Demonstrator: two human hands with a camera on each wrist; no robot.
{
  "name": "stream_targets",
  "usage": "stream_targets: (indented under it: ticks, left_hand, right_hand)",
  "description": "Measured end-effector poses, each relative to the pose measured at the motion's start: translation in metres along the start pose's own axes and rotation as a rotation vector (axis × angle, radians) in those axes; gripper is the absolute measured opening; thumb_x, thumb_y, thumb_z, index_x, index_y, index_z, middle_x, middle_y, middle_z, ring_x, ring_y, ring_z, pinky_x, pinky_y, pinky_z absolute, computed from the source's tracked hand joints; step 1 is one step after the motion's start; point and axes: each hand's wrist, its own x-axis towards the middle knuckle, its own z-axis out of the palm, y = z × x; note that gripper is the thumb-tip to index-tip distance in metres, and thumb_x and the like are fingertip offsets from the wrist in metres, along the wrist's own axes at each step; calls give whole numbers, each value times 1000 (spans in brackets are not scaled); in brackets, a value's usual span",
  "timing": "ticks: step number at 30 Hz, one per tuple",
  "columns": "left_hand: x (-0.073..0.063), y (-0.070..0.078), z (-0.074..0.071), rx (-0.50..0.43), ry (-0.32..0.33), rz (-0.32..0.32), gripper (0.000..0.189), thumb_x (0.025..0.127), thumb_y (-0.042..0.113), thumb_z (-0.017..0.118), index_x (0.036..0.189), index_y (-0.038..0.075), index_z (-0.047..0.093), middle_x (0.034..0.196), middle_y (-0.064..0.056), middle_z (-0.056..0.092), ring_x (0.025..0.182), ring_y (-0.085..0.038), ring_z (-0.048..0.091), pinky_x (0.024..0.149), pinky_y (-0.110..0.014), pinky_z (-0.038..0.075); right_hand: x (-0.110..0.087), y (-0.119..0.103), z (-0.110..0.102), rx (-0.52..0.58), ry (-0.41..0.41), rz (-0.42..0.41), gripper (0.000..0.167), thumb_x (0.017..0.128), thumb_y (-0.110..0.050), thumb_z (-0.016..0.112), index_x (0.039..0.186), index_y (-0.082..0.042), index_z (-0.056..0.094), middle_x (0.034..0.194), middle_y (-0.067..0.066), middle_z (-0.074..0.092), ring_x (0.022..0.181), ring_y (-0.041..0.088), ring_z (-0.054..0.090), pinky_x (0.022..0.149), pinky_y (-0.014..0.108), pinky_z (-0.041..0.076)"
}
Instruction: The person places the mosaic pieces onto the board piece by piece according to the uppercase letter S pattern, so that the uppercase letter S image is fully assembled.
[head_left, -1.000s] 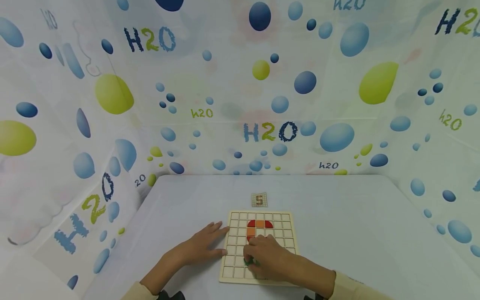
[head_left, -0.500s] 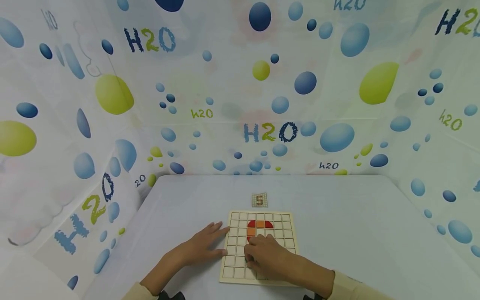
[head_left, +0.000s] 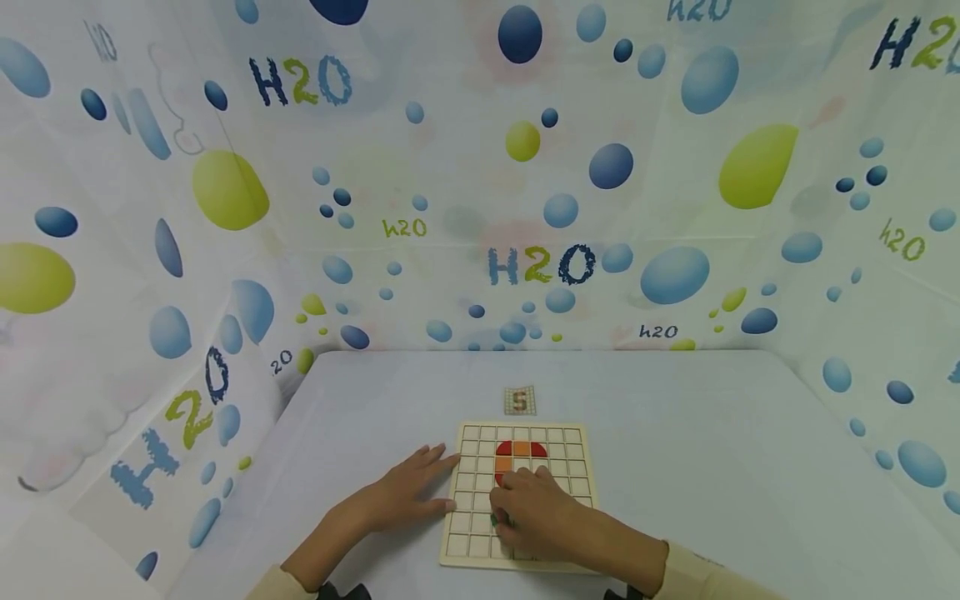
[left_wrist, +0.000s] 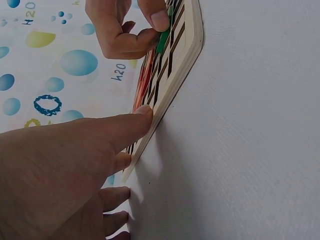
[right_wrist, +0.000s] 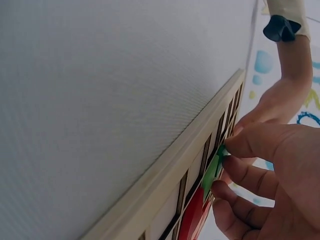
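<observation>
On the white table lies a square wooden grid board (head_left: 468, 481). My left hand (head_left: 400, 492) rests at its left edge, fingers extended, thumb and fingertips touching the rim. Over the board's lower middle, my right hand (head_left: 538, 515) pinches a small green tile (left_wrist: 163, 41) between thumb and index finger, at a grid cell. Beside it, another green tile (right_wrist: 210, 176) and a red tile (right_wrist: 191, 216) lie in the grid in the right wrist view. Farther up are orange (head_left: 521, 448) and red tiles (head_left: 538, 450). My right hand covers several cells.
Behind the board lies a small gridded card (head_left: 519, 401) with an S-like figure on it. The white table (head_left: 697, 467) stretches to both sides. A patterned cloth (head_left: 450, 167) with H2O lettering and drops hangs around the back and sides.
My right hand shifts only slightly over the same cells. The green tile at its fingertips was mostly covered half a second ago and shows a little more now. My left hand stays put.
</observation>
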Motion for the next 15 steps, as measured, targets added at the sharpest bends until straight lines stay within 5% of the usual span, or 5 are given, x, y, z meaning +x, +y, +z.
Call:
stream_targets:
  ticks: [8, 15]
  left_hand:
    - [-2, 2, -5, 26, -6, -5, 74, 100, 53, 68, 163, 21, 43, 171, -18, 31, 159, -45, 23, 122, -69, 29]
    - [-3, 1, -5, 7, 11, -19, 79, 99, 55, 68, 163, 16, 41, 172, -19, 29, 160, -44, 23, 124, -66, 28]
  right_hand:
    - [-7, 12, -2, 76, 32, 36, 10, 97, -29, 74, 89, -31, 67, 89, -17, 53, 82, 3, 45, 74, 28, 36]
    - [-24, 51, -6, 121, 152, 162, 13, 101, -33, 73, 106, -22, 71, 100, -11, 61, 91, 7, 56, 81, 34, 54]
